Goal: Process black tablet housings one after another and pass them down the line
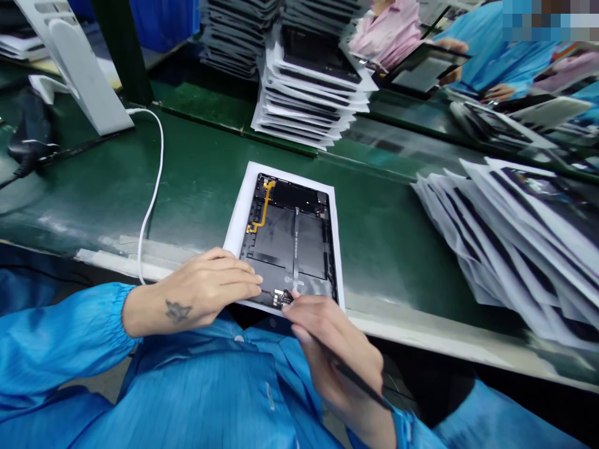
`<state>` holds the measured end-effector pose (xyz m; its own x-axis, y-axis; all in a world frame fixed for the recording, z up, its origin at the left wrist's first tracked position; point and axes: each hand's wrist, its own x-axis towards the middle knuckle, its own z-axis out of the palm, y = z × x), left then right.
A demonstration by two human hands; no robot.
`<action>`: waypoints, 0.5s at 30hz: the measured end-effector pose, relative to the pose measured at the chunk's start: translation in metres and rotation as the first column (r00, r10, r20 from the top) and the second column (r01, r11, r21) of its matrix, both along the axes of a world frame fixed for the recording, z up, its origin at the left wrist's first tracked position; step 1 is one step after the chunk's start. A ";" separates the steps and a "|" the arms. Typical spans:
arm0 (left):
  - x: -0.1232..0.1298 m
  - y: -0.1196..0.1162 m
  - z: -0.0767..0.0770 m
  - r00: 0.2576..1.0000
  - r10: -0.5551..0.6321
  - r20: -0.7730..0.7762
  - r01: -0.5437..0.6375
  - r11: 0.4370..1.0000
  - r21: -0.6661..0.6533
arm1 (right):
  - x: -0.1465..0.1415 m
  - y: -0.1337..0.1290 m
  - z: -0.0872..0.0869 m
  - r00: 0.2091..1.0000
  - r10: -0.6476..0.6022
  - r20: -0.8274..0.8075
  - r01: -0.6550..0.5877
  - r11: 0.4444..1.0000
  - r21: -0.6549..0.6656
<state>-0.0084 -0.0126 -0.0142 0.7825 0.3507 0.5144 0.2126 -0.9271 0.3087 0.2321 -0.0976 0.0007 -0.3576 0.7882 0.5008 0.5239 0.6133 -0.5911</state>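
An opened tablet housing (281, 240) lies on a white foam sheet (239, 206) at the bench's front edge. Inside it are dark battery panels, an orange flex cable (264, 209) and a narrow strip cable (296, 243) running down to a small circuit board (281, 298) at the near end. My left hand (201, 290) lies over the near left corner, fingers stretched out flat and touching the housing. My right hand (332, 349) is closed on a slim black tool (358, 379), with its fingertips beside the small board. The tool's tip is hidden by the fingers.
Tall stacks of tablet housings (311, 93) between white sheets stand behind. Another leaning stack (505, 243) is at the right. A white stand (77, 68) and a white cable (159, 168) are on the left. Co-workers in blue (496, 43) and pink sit across the bench.
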 end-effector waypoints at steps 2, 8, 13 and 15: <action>-0.008 0.000 -0.002 0.998 0.055 0.025 -0.054 0.998 -0.039 | -0.004 0.005 -0.003 0.984 -0.067 -0.164 0.061 0.997 -0.040; -0.025 0.000 0.009 0.984 0.162 -0.069 -0.149 0.976 0.157 | -0.023 0.025 -0.005 0.960 -0.088 -0.264 0.064 0.993 -0.099; -0.022 -0.001 0.012 0.984 0.083 -0.158 -0.047 0.974 0.222 | -0.021 0.027 -0.007 0.945 -0.072 -0.318 0.047 0.995 -0.087; -0.019 -0.001 0.012 0.984 0.069 -0.167 -0.034 0.979 0.202 | -0.015 0.023 -0.007 0.926 -0.078 -0.368 0.063 0.997 -0.054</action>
